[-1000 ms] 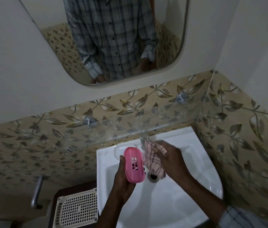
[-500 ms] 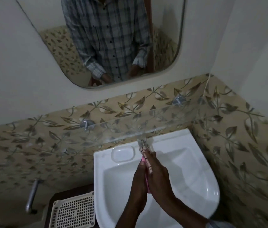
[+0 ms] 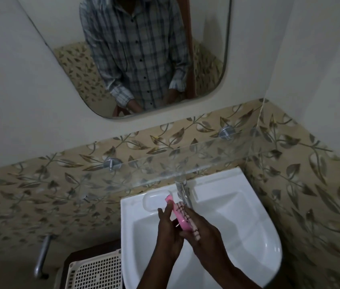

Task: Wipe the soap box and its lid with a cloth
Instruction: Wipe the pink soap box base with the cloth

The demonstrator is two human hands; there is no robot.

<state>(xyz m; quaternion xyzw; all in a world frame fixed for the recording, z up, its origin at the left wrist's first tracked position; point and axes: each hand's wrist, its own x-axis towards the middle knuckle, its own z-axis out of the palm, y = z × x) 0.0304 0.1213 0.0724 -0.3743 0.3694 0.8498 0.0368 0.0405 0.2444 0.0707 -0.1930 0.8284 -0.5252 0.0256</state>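
Over the white sink (image 3: 254,232) my left hand (image 3: 168,236) holds a pink soap box part (image 3: 175,214) edge-on, tilted up toward the tap. Whether it is the box or the lid I cannot tell. My right hand (image 3: 203,236) presses a pale pink checked cloth (image 3: 189,220) against the right face of the pink part. The cloth is mostly hidden between my right palm and the plastic. Both hands are close together, touching around the pink part.
A chrome tap (image 3: 183,192) stands just behind my hands, under a glass shelf (image 3: 165,170). A soap recess (image 3: 153,202) is moulded into the sink's back left. A white lattice basket (image 3: 94,274) and a metal bar (image 3: 42,255) sit at the lower left. A mirror (image 3: 140,55) hangs above.
A second ago the pink part faced me and the cloth was apart on its right. The hands have closed together, the part turned edge-on, and the cloth now rubs along it.
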